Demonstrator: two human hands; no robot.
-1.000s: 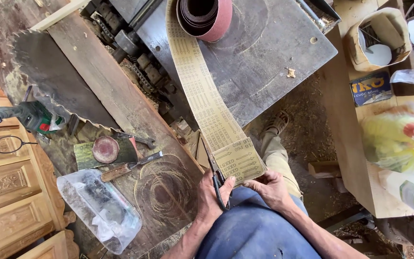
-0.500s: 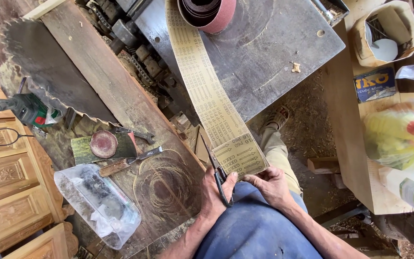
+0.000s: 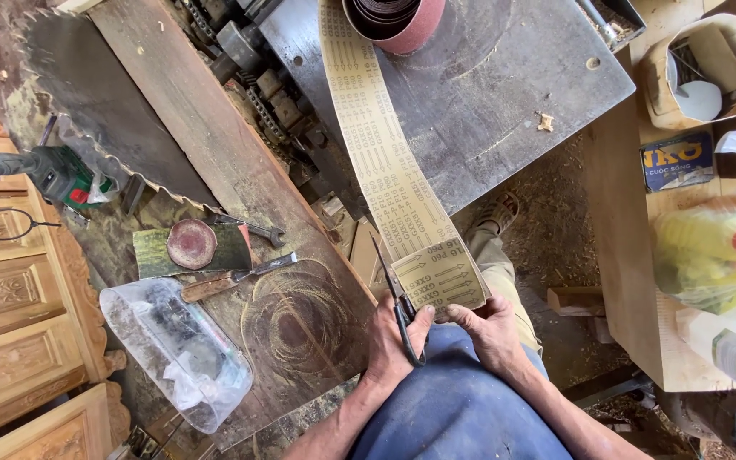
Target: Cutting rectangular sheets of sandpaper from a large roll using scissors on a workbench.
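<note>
A long tan strip of sandpaper (image 3: 385, 162), printed back side up, runs from a reddish roll (image 3: 398, 19) on the grey metal table (image 3: 504, 94) down to my lap. My left hand (image 3: 393, 336) grips dark scissors (image 3: 395, 298), whose blades point up along the strip's left edge near its end. My right hand (image 3: 489, 328) pinches the strip's lower end (image 3: 440, 277) from below. My blue-clad knee (image 3: 453, 409) lies under both hands.
A large circular saw blade (image 3: 104, 111) lies on the wooden bench (image 3: 215, 136) at left, with a green power tool (image 3: 57, 175), a knife (image 3: 232, 277), a wrench, a round disc and a plastic bag (image 3: 172, 345). Carved wood panels stand far left. Boxes and bags crowd the right shelf (image 3: 623, 281).
The scissors have opened and moved up along the strip's left edge. The view has shifted slightly; both hands stay at the strip's end.
</note>
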